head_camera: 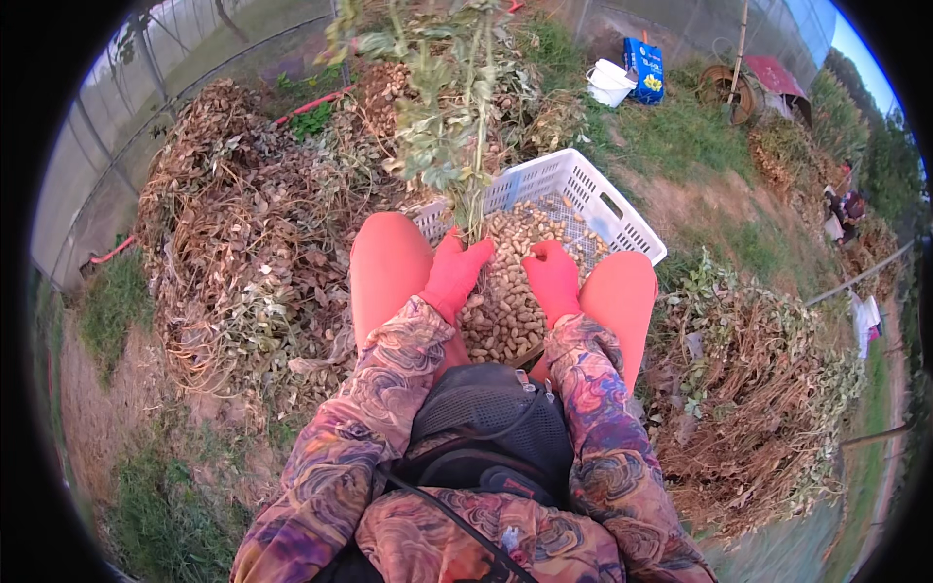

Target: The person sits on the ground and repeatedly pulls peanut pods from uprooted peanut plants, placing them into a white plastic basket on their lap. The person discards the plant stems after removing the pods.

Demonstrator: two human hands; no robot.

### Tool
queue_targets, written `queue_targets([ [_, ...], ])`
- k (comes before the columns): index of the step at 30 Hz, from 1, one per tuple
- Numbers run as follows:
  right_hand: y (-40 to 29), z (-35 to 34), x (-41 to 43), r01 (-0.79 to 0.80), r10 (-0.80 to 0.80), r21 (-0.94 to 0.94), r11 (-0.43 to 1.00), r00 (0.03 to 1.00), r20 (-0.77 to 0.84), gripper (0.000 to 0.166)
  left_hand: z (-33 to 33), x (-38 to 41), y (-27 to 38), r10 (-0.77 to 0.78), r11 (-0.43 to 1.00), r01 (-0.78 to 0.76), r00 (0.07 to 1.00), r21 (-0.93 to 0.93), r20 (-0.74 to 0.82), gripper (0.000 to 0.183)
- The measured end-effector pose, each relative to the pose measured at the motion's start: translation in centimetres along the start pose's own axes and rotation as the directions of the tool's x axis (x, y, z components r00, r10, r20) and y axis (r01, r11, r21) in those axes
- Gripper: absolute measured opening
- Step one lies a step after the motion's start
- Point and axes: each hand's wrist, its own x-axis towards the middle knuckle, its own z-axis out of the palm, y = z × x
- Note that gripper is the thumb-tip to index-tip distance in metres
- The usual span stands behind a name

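Note:
My left hand [458, 270], in a pinkish-red glove, grips a bunch of peanut plants [474, 153] near the root end. Their leafy tops stand up and away from me, slightly blurred. My right hand [552, 277], gloved alike, hovers over the peanuts with curled fingers; whether anything is pinched in them is hidden. Between my knees, a white slatted plastic crate [634, 222] holds many unshelled peanuts [514, 291]. The pods heap toward my side, while the mesh bottom shows at the far right.
Dried peanut vines [233, 240] lie heaped on my left, and another vine pile [758, 408] is at right. Beyond the crate stand a white bucket [609, 81] and a blue printed bag [644, 71]. Netting [87, 167] borders the left. People [845, 208] are far off right.

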Motion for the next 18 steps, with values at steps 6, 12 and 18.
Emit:
queue_targets([
  [6, -3.7, -1.2, -2.0, 0.279, -0.322, 0.341, 0.898, 0.944, 0.077, 0.037, -1.2, 1.6, -1.5, 0.138, 0.989, -0.145, 0.974, -0.031, -0.178, 0.033],
  [12, -4.5, -0.9, -3.3, 0.582, -0.576, 0.006, 0.813, 0.802, 0.158, 0.029, -0.6, 0.3, 0.4, 0.016, 0.997, -0.028, 0.987, -0.078, -0.157, 0.041],
  [18, -3.8, -0.3, -2.1, -0.188, 0.037, 0.737, 0.649, 0.976, 0.216, 0.025, -1.1, 0.9, -0.3, -0.069, 0.926, 0.117, 0.987, -0.359, 0.143, 0.032],
])
